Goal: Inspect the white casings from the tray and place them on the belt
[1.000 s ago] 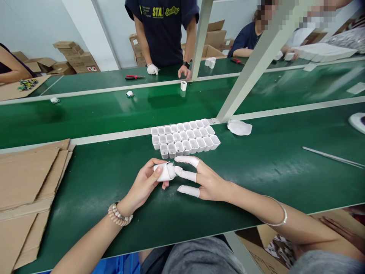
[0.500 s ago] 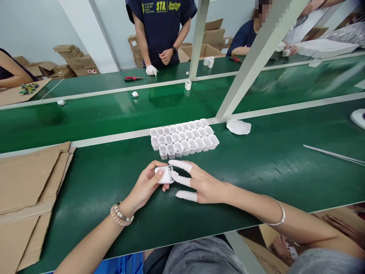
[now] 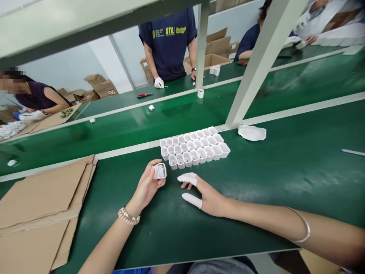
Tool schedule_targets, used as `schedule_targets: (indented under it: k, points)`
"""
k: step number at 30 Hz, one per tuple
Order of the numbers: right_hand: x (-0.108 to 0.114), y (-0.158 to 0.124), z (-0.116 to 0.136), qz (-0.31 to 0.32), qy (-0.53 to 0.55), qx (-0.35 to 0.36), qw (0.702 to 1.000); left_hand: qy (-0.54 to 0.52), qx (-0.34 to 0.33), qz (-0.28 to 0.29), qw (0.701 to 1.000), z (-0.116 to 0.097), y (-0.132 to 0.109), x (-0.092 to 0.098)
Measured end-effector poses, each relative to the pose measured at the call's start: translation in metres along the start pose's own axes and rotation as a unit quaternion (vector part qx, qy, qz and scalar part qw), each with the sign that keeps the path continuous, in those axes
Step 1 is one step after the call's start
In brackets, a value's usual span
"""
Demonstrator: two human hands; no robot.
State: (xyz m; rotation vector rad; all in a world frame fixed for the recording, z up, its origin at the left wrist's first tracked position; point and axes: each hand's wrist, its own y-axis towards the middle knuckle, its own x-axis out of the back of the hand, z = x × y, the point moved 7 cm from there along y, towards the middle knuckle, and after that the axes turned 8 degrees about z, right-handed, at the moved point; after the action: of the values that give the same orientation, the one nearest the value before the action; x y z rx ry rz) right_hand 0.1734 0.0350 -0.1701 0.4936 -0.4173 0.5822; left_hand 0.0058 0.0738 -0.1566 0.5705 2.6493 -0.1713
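Observation:
A small white plastic housing (image 3: 160,171) is held in my left hand (image 3: 146,186), its open end turned to the right with parts showing inside. To the right of it, apart from the housing, my right hand (image 3: 209,196) is open over the green table. White finger cots (image 3: 191,201) cover its thumb and fingertips, and nothing is in it. Just beyond both hands, rows of white open housings (image 3: 202,153) stand close together; some in the nearest row show small dark slots inside.
Flattened cardboard (image 3: 37,198) lies at the left. A slanted metal post (image 3: 251,68) rises behind the housings, with a white cloth-like piece (image 3: 252,133) beside its foot. Small white-topped parts (image 3: 151,108) and a white housing (image 3: 200,93) sit on the belt. Co-workers (image 3: 171,45) are across it.
My right hand has drawn away from the housing, to the right. My left hand has turned the housing's open end more toward me. The camera view has shifted and tilted.

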Motion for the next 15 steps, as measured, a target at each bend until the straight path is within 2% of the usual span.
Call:
schedule_targets:
  k: [3,8,11,15]
  points:
    - [-0.002,0.001,-0.009,0.000,0.041,-0.037,0.998,0.055,-0.027,-0.044,0.997,-0.011,0.003,0.020]
    - [-0.003,0.002,-0.015,0.007,0.076,-0.064,0.995,0.161,-0.034,-0.160,0.973,-0.021,0.005,0.052]
    - [-0.003,0.002,-0.018,0.011,0.079,-0.069,0.994,0.221,-0.041,-0.170,0.959,-0.025,0.008,0.054]
    - [-0.003,0.003,-0.019,0.044,0.090,-0.067,0.993,0.319,-0.035,-0.211,0.924,-0.031,0.009,0.056]
